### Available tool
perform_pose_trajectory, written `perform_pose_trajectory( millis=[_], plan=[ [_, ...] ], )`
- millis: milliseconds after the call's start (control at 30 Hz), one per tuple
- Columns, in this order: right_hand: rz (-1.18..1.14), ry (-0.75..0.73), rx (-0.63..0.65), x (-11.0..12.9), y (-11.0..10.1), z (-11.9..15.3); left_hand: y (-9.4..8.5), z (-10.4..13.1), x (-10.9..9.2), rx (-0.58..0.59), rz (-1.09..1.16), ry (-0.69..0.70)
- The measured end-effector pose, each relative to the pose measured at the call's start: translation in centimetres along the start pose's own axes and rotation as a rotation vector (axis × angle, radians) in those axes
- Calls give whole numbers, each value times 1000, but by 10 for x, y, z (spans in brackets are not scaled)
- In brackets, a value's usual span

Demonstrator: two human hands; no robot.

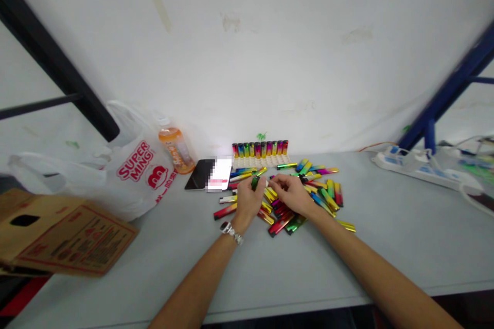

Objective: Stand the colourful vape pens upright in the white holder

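My left hand [249, 199], with a bracelet watch at the wrist, is closed around a green lighter [255, 182] whose end shows above the thumb. Just to its right, my right hand [290, 193] has its fingertips pinched together. A tiny white piece [267, 183] shows between the two hands, too small to name. Loose metallic-coloured lighters lie spread under and around both hands, among them a red lighter [278, 225] in front. Behind them, a row of upright lighters [258, 150] stands at the back of a whitish slotted tray [266, 162].
Left of the lighters are a tablet [199, 175] with a partly blurred screen, an orange drink bottle [176, 149], a white plastic bag [127, 180] and a cardboard box [73, 239]. A white power strip [420, 170] lies at the right. A wall rises behind the grey table [173, 267].
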State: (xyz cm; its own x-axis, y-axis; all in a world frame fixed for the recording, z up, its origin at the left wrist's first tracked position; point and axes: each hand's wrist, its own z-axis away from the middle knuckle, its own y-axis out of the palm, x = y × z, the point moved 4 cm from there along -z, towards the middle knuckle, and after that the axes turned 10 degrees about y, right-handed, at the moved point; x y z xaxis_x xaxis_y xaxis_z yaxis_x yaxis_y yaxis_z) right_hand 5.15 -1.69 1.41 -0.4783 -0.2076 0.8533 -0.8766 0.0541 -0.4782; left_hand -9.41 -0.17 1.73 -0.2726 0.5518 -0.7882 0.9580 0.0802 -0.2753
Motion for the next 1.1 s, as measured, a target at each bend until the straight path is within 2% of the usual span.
perform_pose_trajectory(
  millis=[367,533,767,1100],
  plan=[
    [62,-2,33,-2,4,2,8,2,1,26,-37,-36],
    [59,-3,33,-2,6,2,7,2,2,23,-15,-4],
    [66,-2,42,2,6,5,7,5,-2,85,68,37],
    [57,-5,38,-5,8,4,6,4,-2,68,23,28]
  ],
)
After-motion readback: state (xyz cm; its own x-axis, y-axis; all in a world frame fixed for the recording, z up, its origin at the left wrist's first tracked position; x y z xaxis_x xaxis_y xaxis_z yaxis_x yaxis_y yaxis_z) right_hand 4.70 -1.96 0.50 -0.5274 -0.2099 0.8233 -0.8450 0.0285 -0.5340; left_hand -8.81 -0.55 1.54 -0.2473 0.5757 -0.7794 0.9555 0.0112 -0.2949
